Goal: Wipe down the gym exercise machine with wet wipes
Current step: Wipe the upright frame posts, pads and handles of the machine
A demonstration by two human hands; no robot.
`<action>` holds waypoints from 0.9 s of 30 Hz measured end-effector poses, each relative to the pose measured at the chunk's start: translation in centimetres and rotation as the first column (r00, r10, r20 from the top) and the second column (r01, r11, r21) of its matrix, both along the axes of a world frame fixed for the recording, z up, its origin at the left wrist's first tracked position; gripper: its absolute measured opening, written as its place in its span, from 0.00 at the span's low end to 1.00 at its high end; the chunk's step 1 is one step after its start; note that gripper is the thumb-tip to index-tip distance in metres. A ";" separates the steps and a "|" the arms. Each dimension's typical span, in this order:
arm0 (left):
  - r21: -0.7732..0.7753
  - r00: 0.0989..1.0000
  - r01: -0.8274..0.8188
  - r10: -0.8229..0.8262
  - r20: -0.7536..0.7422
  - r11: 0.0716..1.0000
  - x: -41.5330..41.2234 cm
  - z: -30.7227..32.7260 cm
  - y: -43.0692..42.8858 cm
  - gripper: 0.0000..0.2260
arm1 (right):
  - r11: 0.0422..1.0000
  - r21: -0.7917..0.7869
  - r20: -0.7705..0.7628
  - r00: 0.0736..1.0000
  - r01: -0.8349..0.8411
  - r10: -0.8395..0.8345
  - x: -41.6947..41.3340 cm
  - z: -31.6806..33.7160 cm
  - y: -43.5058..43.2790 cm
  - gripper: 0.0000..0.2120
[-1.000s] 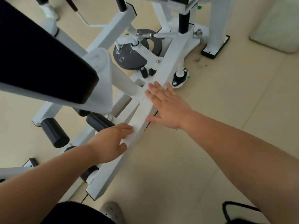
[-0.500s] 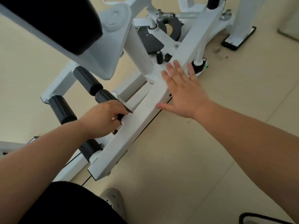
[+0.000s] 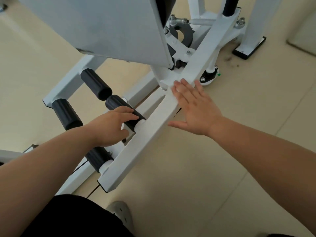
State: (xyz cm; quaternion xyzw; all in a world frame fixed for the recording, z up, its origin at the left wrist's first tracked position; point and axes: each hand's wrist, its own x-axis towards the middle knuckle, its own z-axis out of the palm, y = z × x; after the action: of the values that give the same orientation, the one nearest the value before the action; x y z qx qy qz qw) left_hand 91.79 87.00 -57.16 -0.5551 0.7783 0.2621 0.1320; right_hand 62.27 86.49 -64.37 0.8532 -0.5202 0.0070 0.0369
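Two hands are on the exercise machine [image 3: 213, 40] right now, and it fills the upper left of the view, low on the floor. The left hand [image 3: 109, 129] is curled round a black foam roller [image 3: 127, 115], fingers over the top and thumb tucked below, right where that roller meets the long white beam [image 3: 145, 141]. A scrap of white shows under the thumb, but I can't tell whether it is a wipe or the frame. The right hand [image 3: 195, 108] lies flat with its fingers straight and a little spread. Its fingertips press on the top face of the same beam, further up by the joint where a white post comes down. Its thumb juts out past the beam's edge. Whether a wipe sits beneath those fingers, I can't tell.

Moving outward, a lower roller [image 3: 98, 158] pokes out just beyond the left wrist, its white end cap against the beam. Across the gap, a far roller [image 3: 95, 84] and a side roller [image 3: 66, 113] stick out from the parallel white rail. A big pale grey plate [image 3: 102, 28] looms overhead, blurred. Behind it is a dark grey cam disc [image 3: 186, 35] with bolts and a steel link. A small bolted foot [image 3: 208, 76] stands beside the beam, and a black base plate [image 3: 248, 50] sits under the upright beyond.

Underneath it all is a beige tiled floor [image 3: 205, 185], with dark specks [image 3: 230, 60] near the base plate. At the bottom edge are a grey shoe [image 3: 123, 212] and black clothing [image 3: 68, 218]
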 end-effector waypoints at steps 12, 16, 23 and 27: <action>0.063 0.998 -0.021 0.018 0.054 0.998 1.5 0.6 1.2 0.33 | 0.981 0.031 -0.017 0.981 -0.193 0.193 2.5 -0.8 2.8 0.54; 0.117 0.989 -0.078 0.062 0.136 0.990 3.2 0.7 1.7 0.33 | 0.998 0.057 0.045 0.999 0.014 -0.016 1.9 -0.3 2.1 0.57; 0.225 0.934 -0.138 0.051 0.353 0.964 3.6 0.3 1.7 0.24 | 0.882 0.175 0.055 0.899 -0.437 0.435 9.9 -2.6 9.1 0.55; 0.274 0.920 -0.144 0.027 0.392 0.951 3.7 0.4 2.0 0.23 | 0.857 0.124 0.014 0.864 -0.500 0.502 9.3 -2.9 7.8 0.52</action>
State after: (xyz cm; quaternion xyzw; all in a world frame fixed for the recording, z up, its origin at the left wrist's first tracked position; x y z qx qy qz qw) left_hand 95.52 88.96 -56.80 -0.6031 0.6639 0.2679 0.3518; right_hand 71.61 94.31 -67.29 0.9598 -0.2794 -0.0237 -0.0141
